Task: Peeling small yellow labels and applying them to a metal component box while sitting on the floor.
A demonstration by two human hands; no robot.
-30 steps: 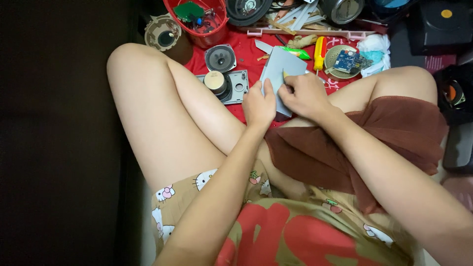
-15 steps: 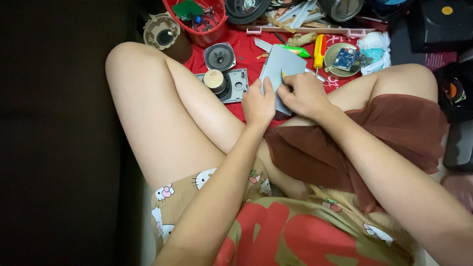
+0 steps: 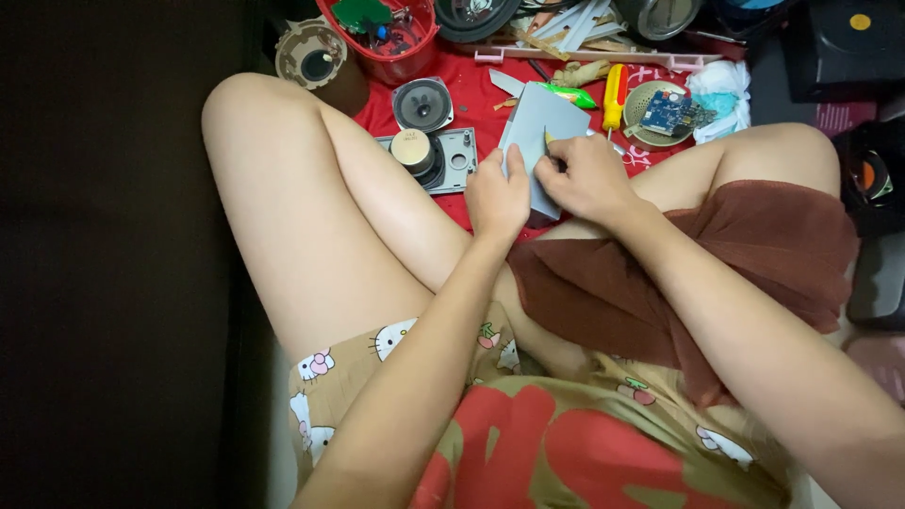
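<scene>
You sit cross-legged on the floor, and both your hands meet over a flat grey panel (image 3: 539, 127) held just above the red mat (image 3: 490, 104). Your left hand (image 3: 498, 196) closes around the panel's left edge, thumb lying up along its face, fingers tucked behind. Your right hand (image 3: 586, 176) curls narrowly on the panel's right side, pinching a thin dark tool (image 3: 547, 141) whose tip stands against the grey surface (what kind of tool it is, the view is too small to tell). The panel tilts away from you, its upper corner near the yellow-handled screwdriver (image 3: 615, 94).

Just left of your left hand lies a grey metal plate (image 3: 457, 160) with a cylindrical part (image 3: 413, 151) standing on it, and a small round speaker (image 3: 421, 104) sits just beyond that. A red bowl (image 3: 401, 47) holding small parts, among them a green circuit board, stands at the mat's far edge, with a round tan frame (image 3: 309, 57) beside it. To the right of the screwdriver, a mesh dish (image 3: 641, 127) holds a blue circuit board (image 3: 665, 111), and a crumpled white cloth (image 3: 721, 94) lies touching that dish. A brown cloth (image 3: 745, 245) drapes over your right thigh.
</scene>
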